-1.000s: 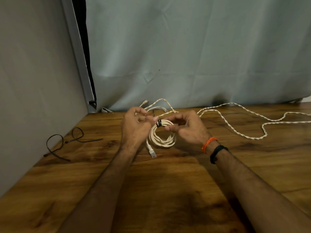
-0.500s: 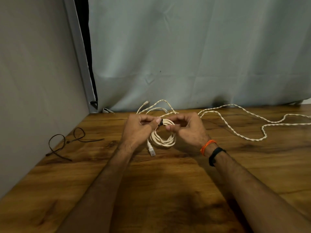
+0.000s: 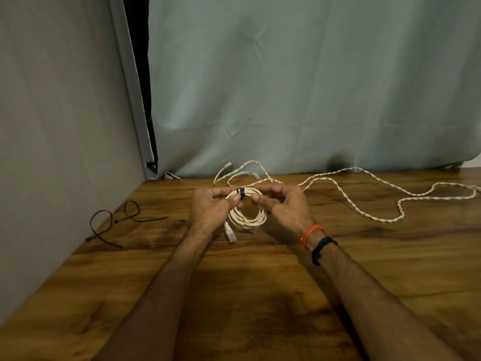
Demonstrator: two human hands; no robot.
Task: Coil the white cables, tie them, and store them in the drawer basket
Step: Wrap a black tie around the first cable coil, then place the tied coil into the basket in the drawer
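A coiled white cable (image 3: 247,217) hangs just above the wooden table (image 3: 260,295), held at its top between both hands. A black tie (image 3: 242,193) wraps the top of the coil. My left hand (image 3: 210,207) pinches the coil just left of the tie. My right hand (image 3: 283,204) pinches it just right of the tie. A white plug (image 3: 230,234) dangles below my left hand. A long twisted white cable (image 3: 364,199) lies loose across the table behind and to the right. No drawer basket is in view.
Dark loose ties (image 3: 114,222) lie on the table at the left, near the grey wall. A pale curtain (image 3: 312,87) hangs along the table's back edge. My right wrist wears an orange band and a black band (image 3: 321,247).
Both hands have shifted slightly on the coil's top, and the black tie now sits snug around the strands between my fingertips. The coil stays in the same place.
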